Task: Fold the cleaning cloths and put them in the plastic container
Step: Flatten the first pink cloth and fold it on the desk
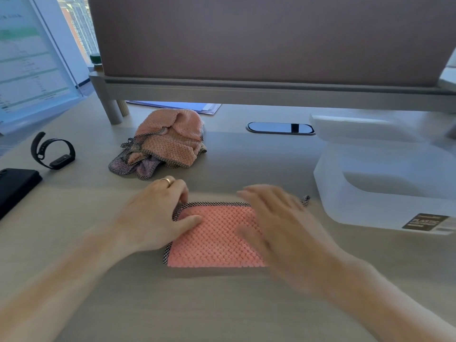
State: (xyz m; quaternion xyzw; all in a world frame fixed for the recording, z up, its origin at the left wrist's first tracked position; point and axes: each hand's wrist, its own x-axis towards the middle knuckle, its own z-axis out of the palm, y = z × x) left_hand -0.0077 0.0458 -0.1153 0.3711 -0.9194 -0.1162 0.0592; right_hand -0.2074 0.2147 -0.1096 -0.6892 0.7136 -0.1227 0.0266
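A pink waffle-textured cleaning cloth [217, 235] with a checked border lies folded flat on the desk in front of me. My left hand [158, 213] rests on its left edge, fingers curled at the far corner and thumb on the top face. My right hand [278, 218], blurred by motion, lies flat with fingers apart over the cloth's right side. Farther back sits a crumpled pile of pink and purple cloths [162, 146]. The translucent plastic container [385, 183] stands open at the right, its lid [357, 124] tipped back behind it.
A black wristband [53, 151] and a dark flat case [14, 186] lie at the left. A monitor stand [246, 87] spans the back, with a cable port [280, 128] in the desk and blue papers [192, 106] under it.
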